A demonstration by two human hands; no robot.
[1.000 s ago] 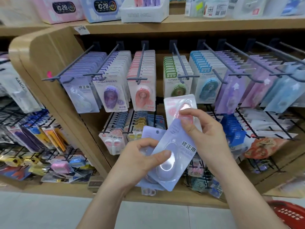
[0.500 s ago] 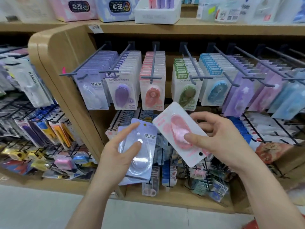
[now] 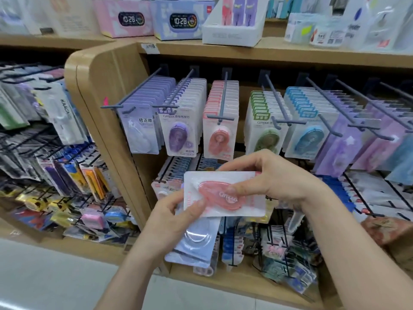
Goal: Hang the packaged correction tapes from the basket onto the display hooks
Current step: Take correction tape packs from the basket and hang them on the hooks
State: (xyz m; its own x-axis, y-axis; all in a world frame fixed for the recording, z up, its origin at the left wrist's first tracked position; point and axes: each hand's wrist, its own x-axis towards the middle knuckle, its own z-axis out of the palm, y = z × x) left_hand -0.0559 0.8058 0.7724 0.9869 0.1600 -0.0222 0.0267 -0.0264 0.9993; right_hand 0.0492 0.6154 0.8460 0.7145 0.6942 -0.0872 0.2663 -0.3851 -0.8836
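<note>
From the head camera: half a second ago your hands were apart, each with its own pack. Now they come together in front of the lower shelf, and the pink pack (image 3: 223, 193) has swung from its tilt to lie flat on its side, long edge level, printed face toward you. Your right hand (image 3: 279, 175) pinches its right end, thumb down on the clear bubble and fingers curled over the top edge. Your left hand (image 3: 176, 211) has closed in from below: it grips the lavender pack (image 3: 196, 238), which now hangs half hidden under the pink one, and its thumb presses the pink pack's lower left corner. So both hands are full, neither has let go, and nothing has gone up yet. This reads as you squaring up the pink one before hanging it. Its hanging hole is hidden here, probably under your right fingers. The matching pink row (image 3: 220, 139) sits straight above your hands on its hook (image 3: 224, 97), and the lavender row (image 3: 140, 130) is up at the far left. You'll likely need to turn the pack upright before it meets the hook tip. The basket isn't in view.
</note>
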